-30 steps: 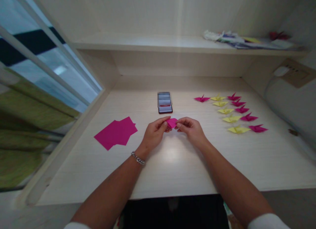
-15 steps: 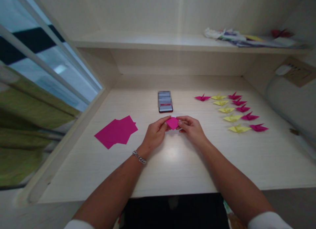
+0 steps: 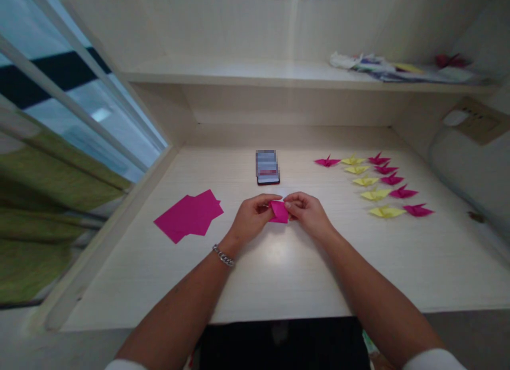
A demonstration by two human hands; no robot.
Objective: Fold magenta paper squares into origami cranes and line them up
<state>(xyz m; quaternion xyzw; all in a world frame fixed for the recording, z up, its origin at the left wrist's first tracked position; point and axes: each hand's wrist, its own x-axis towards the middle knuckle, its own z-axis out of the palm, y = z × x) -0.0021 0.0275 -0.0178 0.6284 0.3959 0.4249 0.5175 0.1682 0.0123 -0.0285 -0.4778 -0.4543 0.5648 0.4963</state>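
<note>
A small folded piece of pink origami paper point(image 3: 280, 212) is held between my two hands over the middle of the desk. My left hand point(image 3: 252, 215) pinches its left side, thumb in front. On the other side, my right hand point(image 3: 305, 209) grips the upper right edge between thumb and fingers. Some fingertips are hidden behind the paper. Just beyond the hands lies a phone point(image 3: 268, 167) with its screen lit. Flat pink paper sheets point(image 3: 191, 216) overlap to the left of my left hand.
Several folded yellow cranes point(image 3: 374, 194) and pink cranes point(image 3: 404, 192) stand in rows on the right of the desk point(image 3: 279, 285). A shelf point(image 3: 239, 75) with papers point(image 3: 370, 63) runs across the back. A cable point(image 3: 432, 152) hangs from a wall socket point(image 3: 480, 120) at right.
The pink paper has been turned in my fingers, from a point-down shape to a squarer one. Both hands sit slightly lower in view, and the camera has tilted a little.
</note>
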